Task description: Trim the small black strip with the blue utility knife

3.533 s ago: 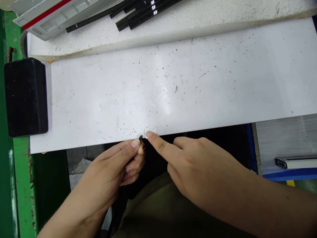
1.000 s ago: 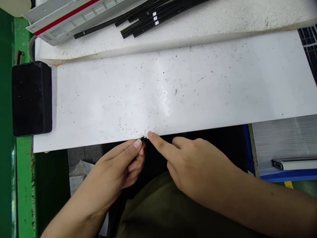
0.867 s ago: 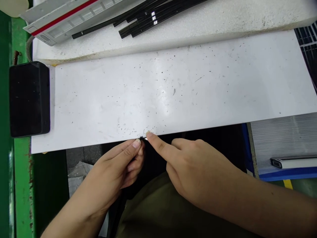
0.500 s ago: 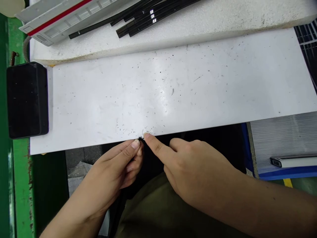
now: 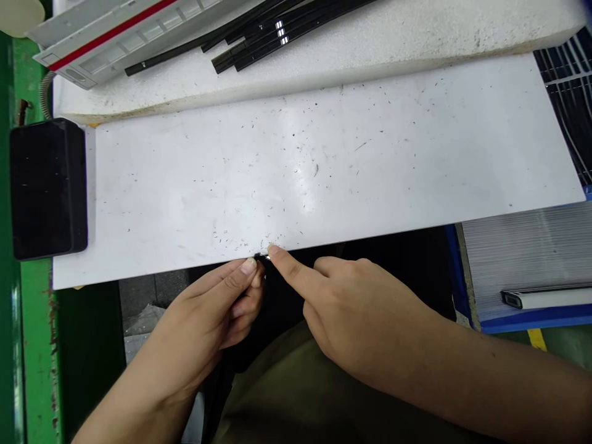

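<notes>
At the near edge of the white board (image 5: 351, 166), my left hand (image 5: 222, 299) pinches a small black piece (image 5: 258, 256) between thumb and curled fingers. Most of that piece is hidden by the fingers, so its kind cannot be made out. My right hand (image 5: 356, 308) points its index finger along the board's edge, the tip just right of the black piece. Its other fingers are curled under, and whatever they hold is hidden. A small shiny spot shows beside the fingertip. Fine dark shavings (image 5: 231, 237) lie scattered over the board.
A black box-shaped object (image 5: 46, 188) stands at the board's left end. Behind lies a white foam block (image 5: 416, 37) bearing several black strips (image 5: 296, 34) and a grey tray with a red stripe (image 5: 106, 40). At right, a white bar (image 5: 555, 297) rests on a ribbed sheet (image 5: 546, 253).
The whole view has shifted slightly, with the board appearing a little further left. Both hands keep nearly the same pose at the board's edge, and a bit more shine shows between them.
</notes>
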Demonstrator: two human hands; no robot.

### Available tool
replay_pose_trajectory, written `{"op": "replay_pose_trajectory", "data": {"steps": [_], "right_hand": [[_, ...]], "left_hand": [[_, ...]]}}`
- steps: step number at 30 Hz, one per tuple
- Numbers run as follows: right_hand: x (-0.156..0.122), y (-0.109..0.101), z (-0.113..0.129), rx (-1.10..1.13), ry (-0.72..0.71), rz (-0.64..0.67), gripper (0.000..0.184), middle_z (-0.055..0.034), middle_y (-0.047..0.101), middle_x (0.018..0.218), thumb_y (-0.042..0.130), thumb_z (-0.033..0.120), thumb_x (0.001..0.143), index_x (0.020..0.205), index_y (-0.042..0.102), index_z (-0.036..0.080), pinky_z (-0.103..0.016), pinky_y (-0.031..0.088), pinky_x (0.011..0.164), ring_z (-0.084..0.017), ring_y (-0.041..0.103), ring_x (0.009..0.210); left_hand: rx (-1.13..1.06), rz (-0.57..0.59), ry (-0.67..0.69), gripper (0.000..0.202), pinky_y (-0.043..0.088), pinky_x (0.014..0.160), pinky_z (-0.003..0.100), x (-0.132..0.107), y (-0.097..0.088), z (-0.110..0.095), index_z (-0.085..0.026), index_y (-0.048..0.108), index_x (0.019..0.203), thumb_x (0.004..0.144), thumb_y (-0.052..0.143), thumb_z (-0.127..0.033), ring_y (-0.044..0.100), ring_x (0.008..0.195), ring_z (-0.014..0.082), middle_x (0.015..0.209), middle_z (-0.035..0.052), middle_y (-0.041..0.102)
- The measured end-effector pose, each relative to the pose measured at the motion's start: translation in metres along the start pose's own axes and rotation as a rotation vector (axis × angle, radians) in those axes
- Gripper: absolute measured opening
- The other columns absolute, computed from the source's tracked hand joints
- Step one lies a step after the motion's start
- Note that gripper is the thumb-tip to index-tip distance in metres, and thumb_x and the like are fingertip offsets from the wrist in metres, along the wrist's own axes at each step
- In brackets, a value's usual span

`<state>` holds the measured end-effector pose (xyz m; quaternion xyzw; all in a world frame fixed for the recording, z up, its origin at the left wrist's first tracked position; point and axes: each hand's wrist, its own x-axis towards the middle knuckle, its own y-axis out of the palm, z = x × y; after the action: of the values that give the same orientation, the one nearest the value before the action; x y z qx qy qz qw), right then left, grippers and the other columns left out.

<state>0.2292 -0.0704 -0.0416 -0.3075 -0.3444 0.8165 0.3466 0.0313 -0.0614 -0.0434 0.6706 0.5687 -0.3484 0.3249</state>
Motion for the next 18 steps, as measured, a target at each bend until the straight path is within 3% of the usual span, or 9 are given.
{"op": "replay_pose_trajectory", "data": {"steps": [6, 10, 13, 15, 18], "right_hand": [[0.0022, -0.0003, 0.0000, -0.024, -0.016, 0.012, 0.064, 0.0000, 0.057, 0.073, 0.045, 0.013, 0.093, 0.155, 0.030, 0.015, -0.029, 0.031, 0.043, -0.015, 0.051, 0.053], [0.0011, 0.0029, 0.0029, -0.125, -0.044, -0.018, 0.070, -0.0010, 0.055, 0.070, 0.046, 0.009, 0.085, 0.154, 0.032, 0.011, -0.029, 0.024, 0.040, -0.014, 0.045, 0.047], [-0.0011, 0.0060, 0.0048, -0.201, -0.023, -0.070, 0.072, -0.0004, 0.052, 0.068, 0.046, 0.009, 0.083, 0.154, 0.034, 0.015, -0.029, 0.020, 0.039, -0.013, 0.038, 0.042], [-0.0017, 0.0067, 0.0031, -0.175, 0.006, -0.083, 0.070, -0.0003, 0.054, 0.070, 0.046, 0.011, 0.086, 0.154, 0.034, 0.017, -0.029, 0.023, 0.040, -0.014, 0.040, 0.043], [-0.0013, 0.0052, -0.0028, -0.001, -0.013, -0.042, 0.066, -0.0012, 0.059, 0.074, 0.043, 0.009, 0.090, 0.155, 0.030, 0.015, -0.030, 0.035, 0.048, -0.016, 0.051, 0.055]], "left_hand": [[0.013, -0.013, -0.021, 0.041, 0.025, 0.039, 0.016, -0.0017, 0.0006, -0.0024, -0.019, 0.050, 0.064, 0.087, 0.061, -0.051, 0.026, 0.047, 0.0068, 0.057, -0.0046, 0.035], [0.012, -0.034, -0.013, 0.042, 0.024, 0.040, 0.017, -0.0031, 0.0032, -0.0043, -0.019, 0.049, 0.064, 0.088, 0.060, -0.051, 0.026, 0.048, 0.0070, 0.058, -0.0043, 0.034], [0.014, -0.036, -0.010, 0.042, 0.024, 0.039, 0.017, -0.0032, 0.0044, -0.0050, -0.019, 0.049, 0.062, 0.087, 0.062, -0.051, 0.026, 0.048, 0.0071, 0.057, -0.0042, 0.034], [0.014, -0.030, -0.012, 0.042, 0.023, 0.039, 0.017, -0.0029, 0.0044, -0.0048, -0.019, 0.049, 0.062, 0.086, 0.062, -0.051, 0.025, 0.048, 0.0071, 0.057, -0.0042, 0.034], [0.014, -0.018, -0.007, 0.043, 0.023, 0.038, 0.017, -0.0024, 0.0034, -0.0039, -0.019, 0.049, 0.062, 0.087, 0.061, -0.052, 0.024, 0.047, 0.0067, 0.058, -0.0045, 0.033]]}}
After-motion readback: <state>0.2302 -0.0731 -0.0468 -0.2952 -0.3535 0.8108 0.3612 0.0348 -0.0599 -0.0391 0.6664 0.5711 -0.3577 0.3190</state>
